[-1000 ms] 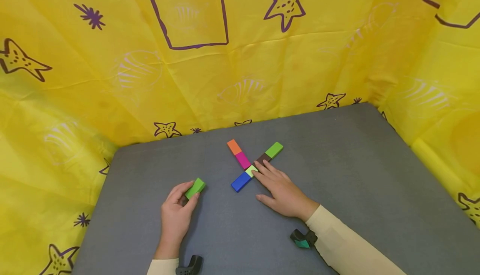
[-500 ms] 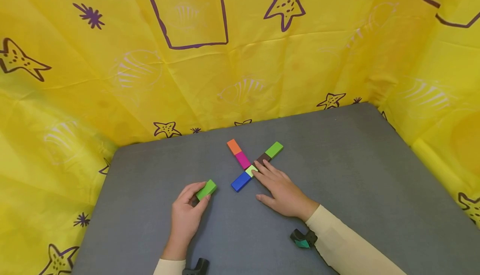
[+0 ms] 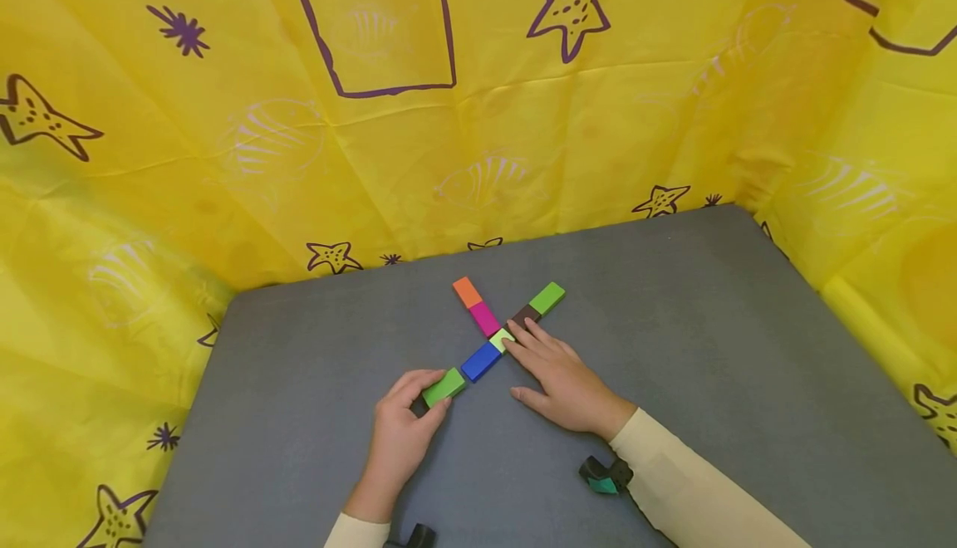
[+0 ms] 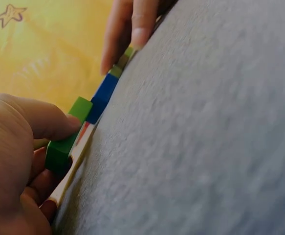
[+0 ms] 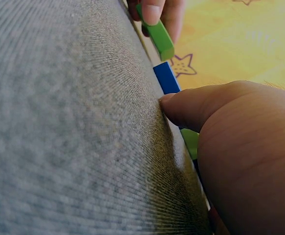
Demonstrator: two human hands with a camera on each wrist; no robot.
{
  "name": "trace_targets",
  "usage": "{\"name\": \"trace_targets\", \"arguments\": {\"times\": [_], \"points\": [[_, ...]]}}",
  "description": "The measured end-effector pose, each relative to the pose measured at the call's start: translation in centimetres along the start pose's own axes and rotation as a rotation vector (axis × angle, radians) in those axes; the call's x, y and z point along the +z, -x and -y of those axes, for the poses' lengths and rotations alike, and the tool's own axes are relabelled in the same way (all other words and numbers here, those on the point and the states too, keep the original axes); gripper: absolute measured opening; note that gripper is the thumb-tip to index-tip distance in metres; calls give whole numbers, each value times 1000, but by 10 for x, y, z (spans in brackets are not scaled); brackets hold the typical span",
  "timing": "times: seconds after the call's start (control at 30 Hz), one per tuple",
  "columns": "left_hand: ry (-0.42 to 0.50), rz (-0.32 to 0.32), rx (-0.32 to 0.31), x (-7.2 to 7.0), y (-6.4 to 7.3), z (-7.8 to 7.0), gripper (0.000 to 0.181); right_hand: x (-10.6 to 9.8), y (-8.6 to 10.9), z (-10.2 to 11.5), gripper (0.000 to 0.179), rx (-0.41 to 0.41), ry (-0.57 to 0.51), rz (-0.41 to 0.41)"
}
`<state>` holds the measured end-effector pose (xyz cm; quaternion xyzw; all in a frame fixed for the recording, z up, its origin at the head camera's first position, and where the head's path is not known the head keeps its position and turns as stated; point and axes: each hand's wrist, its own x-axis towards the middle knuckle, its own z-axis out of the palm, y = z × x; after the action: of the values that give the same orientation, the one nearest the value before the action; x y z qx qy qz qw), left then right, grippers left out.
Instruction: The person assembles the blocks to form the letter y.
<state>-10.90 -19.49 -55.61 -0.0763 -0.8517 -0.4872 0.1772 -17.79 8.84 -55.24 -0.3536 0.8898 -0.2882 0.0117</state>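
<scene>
My left hand pinches a green block between thumb and fingers, close to the near end of a blue block. In the left wrist view the held green block is tilted beside the blue block. A pale green block adjoins the blue one, under the fingertips of my right hand, whose fingers lie extended. Beyond them a dark brown block and another green block continue the line. A magenta block and an orange block branch off to the upper left.
The blocks lie on a grey cloth-covered table. A yellow curtain with starfish and fish drawings borders the table's back and sides. Each wrist wears a black strap device.
My left hand has moved right with the green block, from well left of the blue block to right by its end. The right hand has stayed in place.
</scene>
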Motion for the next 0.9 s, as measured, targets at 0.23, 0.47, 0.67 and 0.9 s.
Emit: {"name": "trace_targets", "arguments": {"times": [0.23, 0.47, 0.67, 0.9], "points": [[-63, 3, -27, 4, 1, -4, 42, 0, 0, 0, 74, -3, -8, -5], [-109, 41, -29, 4, -1, -5, 44, 0, 1, 0, 75, 8, -15, 4], [-24, 220, -50, -12, -2, 0, 59, -1, 0, 0, 75, 11, -11, 9], [-17, 312, -58, -24, -2, 5, 71, -1, 0, 0, 75, 15, -20, 11]]}}
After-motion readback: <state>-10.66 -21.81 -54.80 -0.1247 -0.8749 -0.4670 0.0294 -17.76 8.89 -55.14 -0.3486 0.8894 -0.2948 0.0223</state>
